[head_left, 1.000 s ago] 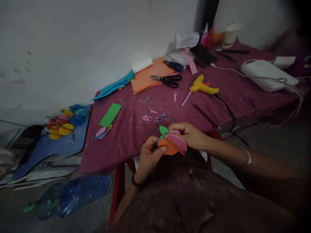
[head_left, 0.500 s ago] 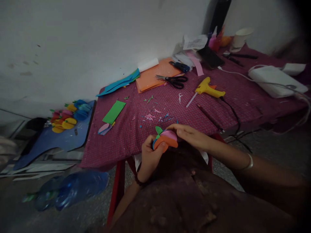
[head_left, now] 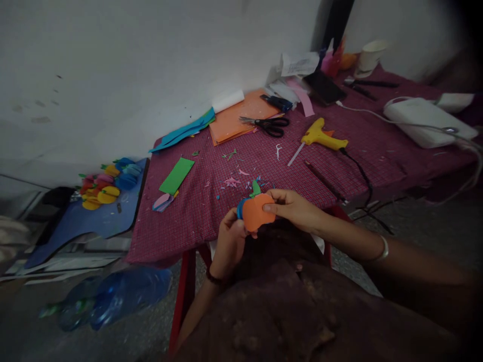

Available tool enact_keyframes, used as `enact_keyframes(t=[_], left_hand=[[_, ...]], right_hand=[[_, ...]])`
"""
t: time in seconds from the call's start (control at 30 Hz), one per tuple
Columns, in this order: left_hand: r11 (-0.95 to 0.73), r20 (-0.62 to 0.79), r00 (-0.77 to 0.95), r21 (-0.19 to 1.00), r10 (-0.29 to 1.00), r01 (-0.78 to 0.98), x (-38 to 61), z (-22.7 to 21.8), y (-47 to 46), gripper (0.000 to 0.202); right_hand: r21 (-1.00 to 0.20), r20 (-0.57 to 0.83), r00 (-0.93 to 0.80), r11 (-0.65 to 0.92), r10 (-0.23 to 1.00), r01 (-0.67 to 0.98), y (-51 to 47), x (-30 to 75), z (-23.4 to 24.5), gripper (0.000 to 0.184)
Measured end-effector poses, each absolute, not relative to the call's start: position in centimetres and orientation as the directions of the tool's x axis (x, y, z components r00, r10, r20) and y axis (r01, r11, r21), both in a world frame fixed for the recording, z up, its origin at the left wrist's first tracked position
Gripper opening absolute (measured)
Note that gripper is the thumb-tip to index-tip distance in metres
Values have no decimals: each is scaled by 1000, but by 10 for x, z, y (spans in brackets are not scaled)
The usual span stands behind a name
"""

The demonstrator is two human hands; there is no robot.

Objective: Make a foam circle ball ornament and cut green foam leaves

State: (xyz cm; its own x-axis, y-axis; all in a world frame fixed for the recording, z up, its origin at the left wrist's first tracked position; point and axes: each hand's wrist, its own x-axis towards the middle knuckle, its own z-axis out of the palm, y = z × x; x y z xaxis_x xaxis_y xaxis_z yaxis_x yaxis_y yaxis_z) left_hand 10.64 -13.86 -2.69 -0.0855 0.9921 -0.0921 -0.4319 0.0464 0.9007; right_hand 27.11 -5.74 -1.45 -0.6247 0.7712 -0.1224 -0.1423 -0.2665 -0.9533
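Both hands hold a small paper fruit (head_left: 257, 212) over my lap, at the near edge of a table with a maroon checked cloth (head_left: 362, 146). Its orange face is turned toward me, with a blue layer at its left and a green leaf on top. My left hand (head_left: 229, 242) grips it from below and behind, fingers curled. From the right, my right hand (head_left: 292, 207) pinches its upper right edge between thumb and fingers. A bangle is on that wrist.
On the table lie a yellow glue gun (head_left: 320, 137), black scissors (head_left: 268, 125), orange paper sheets (head_left: 237, 118), a green strip (head_left: 176, 175), paper scraps, a pencil (head_left: 320, 177) and a white box (head_left: 426, 120). Left of the table, finished paper fruits (head_left: 107, 183) rest on a blue board. A blue bottle (head_left: 121, 296) lies on the floor.
The paper fruit has been turned, so its orange face now shows and the pink layers are hidden. Both hands rose slightly with it.
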Motion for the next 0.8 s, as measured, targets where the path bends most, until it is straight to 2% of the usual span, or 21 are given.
enact_keyframes(t=[0.13,0.27,0.4,0.53,0.6,0.8], left_hand=[[94,-106,-62,982,992,-167,108,-34,-143,31],[106,-111,-33,985,993,-140,105,-20,-138,33],[-52,54,10,989,998,-136,81,20,-107,43],[-181,183,-13,979,983,94,38,48,-54,29],[-211,222,-65,967,973,145,16,49,-25,30],[-222,226,-95,974,970,48,-9,25,29,41]], right_hand=[[-991,-60,-640,-123,766,-53,-61,272,-11,23],[-1000,-28,-640,-18,768,22,-59,269,1,21],[-981,134,-577,191,806,39,-31,247,28,17],[-908,318,-520,413,793,74,21,205,50,19],[-918,339,-523,396,782,-3,48,185,51,17],[-926,362,-512,364,779,-99,88,153,26,24]])
